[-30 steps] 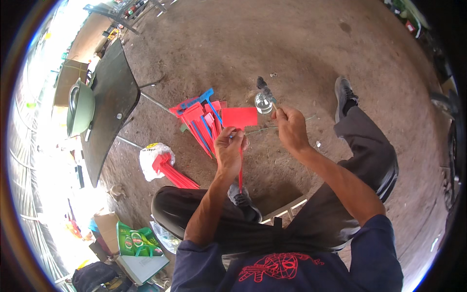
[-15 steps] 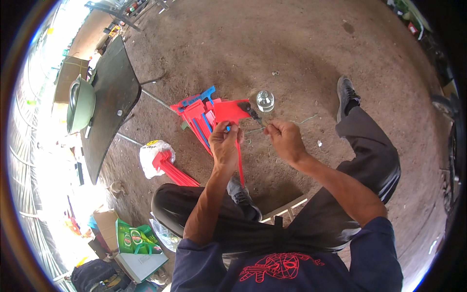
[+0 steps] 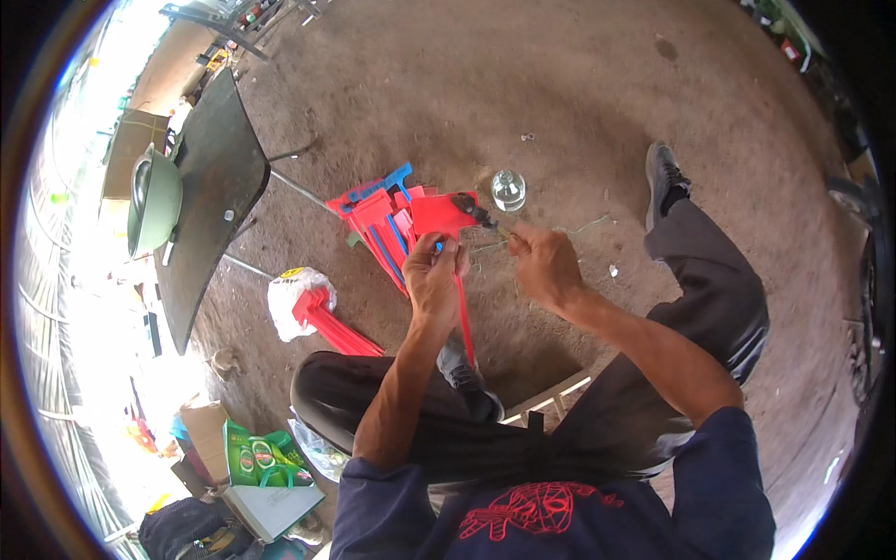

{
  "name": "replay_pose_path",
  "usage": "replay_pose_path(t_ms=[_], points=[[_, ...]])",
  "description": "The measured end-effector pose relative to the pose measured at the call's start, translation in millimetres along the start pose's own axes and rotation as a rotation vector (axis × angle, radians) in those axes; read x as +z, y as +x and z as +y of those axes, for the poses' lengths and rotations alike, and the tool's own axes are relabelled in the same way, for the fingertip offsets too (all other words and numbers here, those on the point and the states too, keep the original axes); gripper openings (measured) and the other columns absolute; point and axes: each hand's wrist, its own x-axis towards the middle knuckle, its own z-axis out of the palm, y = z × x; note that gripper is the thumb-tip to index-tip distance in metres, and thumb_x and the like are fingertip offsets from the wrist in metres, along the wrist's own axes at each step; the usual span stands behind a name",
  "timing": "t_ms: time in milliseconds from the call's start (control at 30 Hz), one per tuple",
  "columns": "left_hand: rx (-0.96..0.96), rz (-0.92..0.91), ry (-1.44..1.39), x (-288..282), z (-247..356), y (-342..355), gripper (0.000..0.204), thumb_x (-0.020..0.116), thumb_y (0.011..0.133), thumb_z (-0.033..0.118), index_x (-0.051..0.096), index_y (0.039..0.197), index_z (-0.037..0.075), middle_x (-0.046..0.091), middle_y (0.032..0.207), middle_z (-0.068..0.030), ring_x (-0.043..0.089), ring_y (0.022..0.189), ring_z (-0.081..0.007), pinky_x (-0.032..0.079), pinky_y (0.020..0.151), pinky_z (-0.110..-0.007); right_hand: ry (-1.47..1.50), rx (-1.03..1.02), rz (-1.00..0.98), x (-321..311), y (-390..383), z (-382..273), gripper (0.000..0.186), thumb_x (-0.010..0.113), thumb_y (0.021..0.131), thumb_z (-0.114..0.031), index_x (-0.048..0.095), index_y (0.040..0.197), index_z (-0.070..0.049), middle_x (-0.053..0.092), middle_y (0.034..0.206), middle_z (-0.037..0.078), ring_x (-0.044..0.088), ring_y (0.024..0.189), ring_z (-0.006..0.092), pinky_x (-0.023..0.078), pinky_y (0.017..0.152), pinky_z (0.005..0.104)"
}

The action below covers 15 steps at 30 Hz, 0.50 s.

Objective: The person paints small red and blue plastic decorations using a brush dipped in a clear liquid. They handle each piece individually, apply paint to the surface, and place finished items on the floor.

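My left hand [image 3: 433, 280] is closed, its fingertips pinching a narrow red strip [image 3: 466, 322] that hangs down beside the wrist; a small blue bit shows at the fingertips. Just beyond it lies a flat red piece [image 3: 441, 215]. My right hand [image 3: 546, 264] is closed on the thin end of a small tool with a blackened head [image 3: 474, 209], which overlaps the right edge of the red piece. The tool's exact kind is unclear. Beneath and left of these is a pile of red and blue flat strips [image 3: 381, 233]. A clear round glass vessel [image 3: 509, 190] stands beyond my right hand.
To the left, a dark table [image 3: 220, 177] bears a pale green bowl [image 3: 157, 201]. A white plastic bag [image 3: 287, 308] with red strips [image 3: 338, 329] lies near my left knee. A green bag [image 3: 266, 455] and black bag [image 3: 191, 530] are at lower left. Brown ground spreads around.
My right hand has turned slightly and moved a little up, and the tool's blackened head has shifted slightly on the red piece. My left hand stays nearly still; the hanging strip has swung slightly right.
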Motion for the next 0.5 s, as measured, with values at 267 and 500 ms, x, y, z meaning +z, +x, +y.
replay_pose_path(t_ms=[267,500], points=[[-0.02,-0.015,-0.038,6,2,-1,0.009,0.057,0.094,-0.004,0.063,0.094,0.003,0.058,0.078,-0.002,0.052,0.062,-0.0116,0.038,0.054,-0.026,-0.021,0.005,0.042,2,3,3,0.017,0.056,0.091,-0.011,0.056,0.078,0.001,0.059,0.068,0.02,0.063,0.064,0.0324,0.044,0.057,0.0405],[-0.003,-0.043,-0.097,-4,-7,6,0.011,0.059,0.094,-0.003,0.065,0.101,0.003,0.06,0.084,-0.0022,0.052,0.064,-0.0127,0.038,0.057,-0.027,0.031,0.071,-0.021,5,-1,5,0.013,0.056,0.09,-0.008,0.056,0.08,0.0,0.057,0.066,0.018,0.059,0.061,0.0269,0.045,0.057,0.0403]])
